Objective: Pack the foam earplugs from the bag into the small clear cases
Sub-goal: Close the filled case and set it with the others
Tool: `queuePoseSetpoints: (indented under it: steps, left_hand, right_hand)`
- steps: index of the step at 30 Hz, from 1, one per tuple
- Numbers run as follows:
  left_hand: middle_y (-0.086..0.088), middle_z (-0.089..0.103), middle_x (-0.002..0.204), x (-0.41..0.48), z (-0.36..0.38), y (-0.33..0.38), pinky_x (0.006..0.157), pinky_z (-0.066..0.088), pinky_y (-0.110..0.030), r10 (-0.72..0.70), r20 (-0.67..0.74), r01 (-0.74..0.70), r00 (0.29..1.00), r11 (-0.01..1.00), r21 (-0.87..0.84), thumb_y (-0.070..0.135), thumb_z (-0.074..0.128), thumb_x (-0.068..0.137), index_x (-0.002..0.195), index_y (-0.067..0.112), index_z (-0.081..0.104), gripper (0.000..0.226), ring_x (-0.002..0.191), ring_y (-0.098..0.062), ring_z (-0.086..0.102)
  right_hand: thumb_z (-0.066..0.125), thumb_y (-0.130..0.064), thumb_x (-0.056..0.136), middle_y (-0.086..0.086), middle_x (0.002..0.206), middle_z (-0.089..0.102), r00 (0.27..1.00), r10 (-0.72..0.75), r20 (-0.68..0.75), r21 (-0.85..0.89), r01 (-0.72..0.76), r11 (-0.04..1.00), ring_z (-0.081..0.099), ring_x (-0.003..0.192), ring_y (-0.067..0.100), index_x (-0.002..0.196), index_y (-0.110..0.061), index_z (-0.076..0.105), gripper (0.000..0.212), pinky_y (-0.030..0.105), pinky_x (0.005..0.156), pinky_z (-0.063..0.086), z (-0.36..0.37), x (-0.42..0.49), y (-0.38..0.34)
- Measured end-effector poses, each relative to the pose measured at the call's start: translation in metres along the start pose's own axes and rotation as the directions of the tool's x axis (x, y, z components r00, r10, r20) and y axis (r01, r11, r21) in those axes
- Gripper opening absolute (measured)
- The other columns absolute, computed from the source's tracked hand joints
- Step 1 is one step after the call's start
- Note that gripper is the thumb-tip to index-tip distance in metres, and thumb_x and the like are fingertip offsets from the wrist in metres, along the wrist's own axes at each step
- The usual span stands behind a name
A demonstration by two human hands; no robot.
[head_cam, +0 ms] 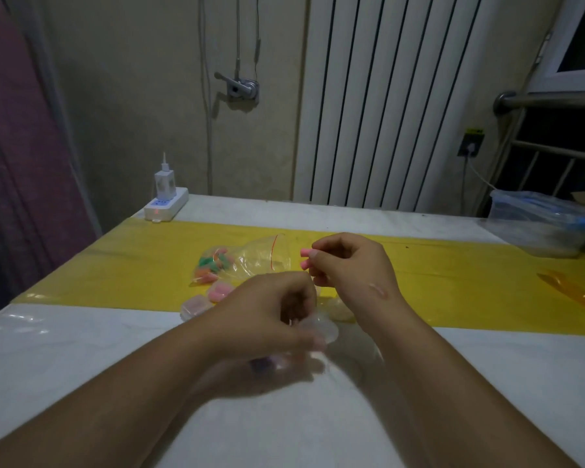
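Earplugs [305, 254] in right hand [352, 266], case [322, 327] in left hand [267, 314].

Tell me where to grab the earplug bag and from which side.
Pinch the bag at its empty film by the red zip line, coming from above on the right. The earplugs bunch at its left end, so the mouth end probably lies slack.

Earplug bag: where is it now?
Head view, centre-left: the bag lies on the yellow strip, left of the right hand pinching pink earplugs, behind the left hand gripping a clear case; small cases sit at its near edge.
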State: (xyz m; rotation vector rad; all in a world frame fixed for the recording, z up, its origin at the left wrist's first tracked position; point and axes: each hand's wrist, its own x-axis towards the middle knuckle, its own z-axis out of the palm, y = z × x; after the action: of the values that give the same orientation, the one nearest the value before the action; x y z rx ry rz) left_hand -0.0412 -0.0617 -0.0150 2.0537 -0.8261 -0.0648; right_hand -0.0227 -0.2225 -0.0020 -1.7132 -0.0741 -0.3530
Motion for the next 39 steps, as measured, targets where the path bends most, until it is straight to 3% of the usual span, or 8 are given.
queuePoseSetpoints:
  steps: [5,11,18,22,27,31,34,39]
  left_hand:
    - [-0.006,0.059,0.077,-0.002,-0.015,-0.007,0.055,0.049,-0.023,-0.124,-0.175,0.047,0.977,0.919,-0.391,-0.003,0.065,0.086,0.100,0.010,0.063,0.020,0.064,-0.014,0.058]
    - [-0.020,0.056,0.080,0.005,-0.025,-0.007,0.047,0.053,-0.023,-0.370,-0.241,0.037,0.897,0.606,-0.794,-0.006,0.049,0.092,0.106,-0.003,0.059,0.017,0.053,-0.021,0.059]
    - [-0.015,0.060,0.077,0.008,-0.028,-0.015,0.055,0.041,-0.028,-0.418,-0.280,0.096,0.864,0.683,-0.724,0.019,0.067,0.084,0.098,0.015,0.072,0.016,0.058,-0.020,0.057]
    - [-0.013,0.062,0.079,0.008,-0.026,-0.016,0.054,0.052,-0.023,-0.365,-0.282,0.052,0.887,0.685,-0.726,0.027,0.067,0.072,0.103,0.008,0.070,0.036,0.061,-0.016,0.057]
    - [-0.014,0.064,0.080,0.009,-0.024,-0.017,0.061,0.050,-0.030,-0.364,-0.287,0.065,0.886,0.710,-0.701,0.030,0.066,0.076,0.104,0.010,0.071,0.035,0.065,-0.018,0.057]
    - [-0.018,0.072,0.098,0.009,-0.026,-0.023,0.076,0.051,-0.036,-0.352,-0.329,0.083,0.876,0.782,-0.617,0.012,0.063,0.090,0.106,0.013,0.073,0.019,0.080,-0.021,0.064]
    - [-0.009,0.074,0.099,0.008,-0.027,-0.022,0.077,0.054,-0.034,-0.330,-0.344,0.077,0.879,0.810,-0.582,0.001,0.065,0.088,0.106,0.016,0.071,0.025,0.079,-0.017,0.068]
    - [0.007,0.073,0.101,0.005,-0.027,-0.021,0.083,0.055,-0.050,-0.323,-0.324,0.123,0.889,0.851,-0.510,-0.003,0.068,0.083,0.101,0.031,0.073,0.038,0.093,-0.013,0.070]
  right_hand:
    - [0.074,-0.007,0.082,0.006,0.070,0.073,0.999,-0.042,-0.010,-0.025,0.042,0.999,0.067,0.064,0.016,0.085,-0.006,0.066,0.008,0.033,0.063,0.059,0.002,-0.002,-0.001]
    - [0.061,0.006,0.087,0.007,0.070,0.070,0.998,0.002,0.060,-0.010,-0.002,1.000,0.064,0.058,0.014,0.079,-0.008,0.068,0.018,0.030,0.057,0.056,0.005,-0.004,0.001]
    - [0.051,0.012,0.084,0.012,0.070,0.071,0.986,0.085,0.146,0.067,-0.096,0.993,0.062,0.059,0.017,0.078,-0.003,0.073,0.027,0.030,0.060,0.055,0.012,-0.011,-0.005]
    - [0.066,-0.007,0.088,0.011,0.068,0.070,0.969,0.108,0.221,0.049,-0.122,0.991,0.064,0.064,0.019,0.080,-0.001,0.076,0.014,0.037,0.067,0.056,0.014,-0.015,-0.005]
    - [0.069,-0.021,0.088,0.016,0.076,0.073,0.971,0.102,0.217,0.018,-0.109,0.994,0.065,0.067,0.018,0.082,-0.005,0.078,0.019,0.037,0.069,0.056,0.015,-0.014,-0.001]
    - [0.066,-0.019,0.090,0.011,0.072,0.073,0.975,0.100,0.196,0.003,-0.102,0.995,0.065,0.065,0.017,0.081,-0.006,0.078,0.020,0.035,0.066,0.055,0.014,-0.013,0.000]
    - [0.066,-0.013,0.090,0.008,0.070,0.073,0.976,0.092,0.197,0.011,-0.096,0.995,0.064,0.063,0.013,0.084,-0.007,0.077,0.015,0.026,0.062,0.053,0.014,-0.014,0.000]
    - [0.072,-0.007,0.084,0.001,0.071,0.074,0.978,0.061,0.201,-0.069,-0.048,0.996,0.066,0.061,0.007,0.089,-0.015,0.079,0.012,0.021,0.062,0.054,0.011,-0.015,-0.004]
